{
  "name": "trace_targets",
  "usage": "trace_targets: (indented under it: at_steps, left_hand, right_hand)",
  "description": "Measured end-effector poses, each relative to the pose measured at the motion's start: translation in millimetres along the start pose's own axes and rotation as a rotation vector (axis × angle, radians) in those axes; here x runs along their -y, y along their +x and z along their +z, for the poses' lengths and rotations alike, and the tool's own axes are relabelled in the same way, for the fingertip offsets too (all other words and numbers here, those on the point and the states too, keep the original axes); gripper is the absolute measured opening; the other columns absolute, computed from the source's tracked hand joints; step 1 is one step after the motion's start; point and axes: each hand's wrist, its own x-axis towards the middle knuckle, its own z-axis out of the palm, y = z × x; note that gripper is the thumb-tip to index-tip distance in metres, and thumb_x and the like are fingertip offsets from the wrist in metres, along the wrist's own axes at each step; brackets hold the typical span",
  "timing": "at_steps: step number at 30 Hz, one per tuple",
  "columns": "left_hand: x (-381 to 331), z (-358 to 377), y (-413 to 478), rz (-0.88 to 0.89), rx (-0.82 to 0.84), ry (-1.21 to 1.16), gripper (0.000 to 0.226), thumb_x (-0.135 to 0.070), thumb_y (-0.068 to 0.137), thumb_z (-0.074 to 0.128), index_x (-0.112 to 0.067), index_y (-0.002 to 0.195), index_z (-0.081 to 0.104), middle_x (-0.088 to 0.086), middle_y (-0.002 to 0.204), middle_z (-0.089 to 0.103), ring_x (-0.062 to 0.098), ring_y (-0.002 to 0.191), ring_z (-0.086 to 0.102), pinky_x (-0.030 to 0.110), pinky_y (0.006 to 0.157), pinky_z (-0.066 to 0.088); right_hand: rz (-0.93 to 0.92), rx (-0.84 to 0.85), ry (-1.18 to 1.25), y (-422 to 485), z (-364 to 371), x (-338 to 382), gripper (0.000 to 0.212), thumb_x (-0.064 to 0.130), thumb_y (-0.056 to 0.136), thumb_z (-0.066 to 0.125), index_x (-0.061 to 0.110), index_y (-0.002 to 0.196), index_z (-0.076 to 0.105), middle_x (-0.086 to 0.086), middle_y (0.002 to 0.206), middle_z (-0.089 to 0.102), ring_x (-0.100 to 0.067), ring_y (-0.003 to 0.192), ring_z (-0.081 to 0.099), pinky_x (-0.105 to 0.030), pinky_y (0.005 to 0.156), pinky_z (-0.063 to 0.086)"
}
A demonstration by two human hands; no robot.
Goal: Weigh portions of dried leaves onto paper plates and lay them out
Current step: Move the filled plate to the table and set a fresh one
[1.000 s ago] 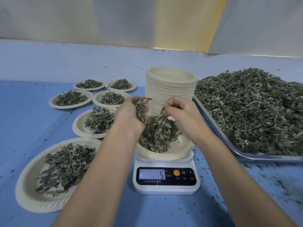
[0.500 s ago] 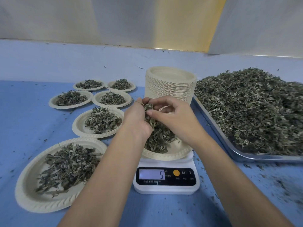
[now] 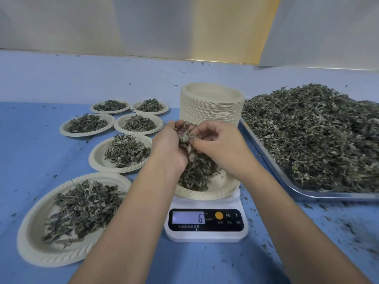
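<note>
Above the scale [image 3: 205, 224], which reads 6, the left hand [image 3: 168, 146] and right hand [image 3: 220, 147] pinch dried leaves [image 3: 187, 138] over its paper plate [image 3: 213, 191].

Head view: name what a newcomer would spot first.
The left hand and right hand pick at a clump of leaves over the plate on the scale, which reads 6. On the right a tray holds a big heap of dried leaves. On the left six filled plates lie in rows, with a tall stack of empty ones behind the hands.
</note>
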Motion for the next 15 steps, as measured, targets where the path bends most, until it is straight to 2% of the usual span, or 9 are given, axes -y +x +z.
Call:
trace_targets:
  at_steps: [2,5,9,12,15]
  left_hand:
    - [-3,-2,3,0.028,-0.015,-0.042,0.036,-0.021,0.103,0.033,-0.011,0.071,0.046,0.004,0.061,0.051,0.015,0.055,0.049,0.027,0.059,0.048]
    - [-8,-7,5,0.041,-0.052,-0.009,0.035,-0.019,0.102,0.035,-0.012,0.070,0.048,0.001,0.049,0.056,0.012,0.052,0.050,0.025,0.062,0.046]
    - [-13,-10,4,0.041,-0.062,-0.111,0.032,-0.016,0.101,0.040,-0.007,0.072,0.048,0.005,0.064,0.052,0.013,0.056,0.051,0.024,0.064,0.050]
    - [-14,-10,3,0.042,-0.062,-0.152,0.030,-0.015,0.100,0.041,-0.006,0.073,0.049,0.006,0.066,0.052,0.013,0.058,0.052,0.025,0.069,0.052]
    - [-13,-9,3,0.039,-0.063,-0.142,0.030,-0.016,0.100,0.041,-0.006,0.073,0.049,0.006,0.066,0.052,0.013,0.059,0.052,0.025,0.068,0.052]
  right_hand:
    - [0.031,-0.035,0.032,3,-6,-2,0.023,0.002,0.076,0.067,0.024,0.069,0.065,0.008,0.064,0.064,-0.010,0.061,0.058,-0.035,0.068,0.053]
    - [0.077,-0.047,0.078,5,-14,-4,0.017,0.008,0.076,0.063,0.022,0.066,0.062,0.009,0.056,0.058,-0.007,0.053,0.051,-0.029,0.059,0.045]
    - [0.116,-0.026,0.006,5,-14,-5,0.009,0.027,0.065,0.056,0.025,0.057,0.059,0.004,0.059,0.053,-0.012,0.055,0.047,-0.035,0.059,0.039]
    - [0.118,-0.016,-0.033,5,-12,-7,0.010,0.029,0.065,0.056,0.022,0.061,0.060,0.007,0.057,0.053,-0.014,0.060,0.050,-0.035,0.060,0.038]
    - [0.110,-0.022,-0.039,6,-12,-10,0.011,0.030,0.065,0.056,0.020,0.062,0.060,0.007,0.058,0.054,-0.013,0.059,0.050,-0.034,0.060,0.038]
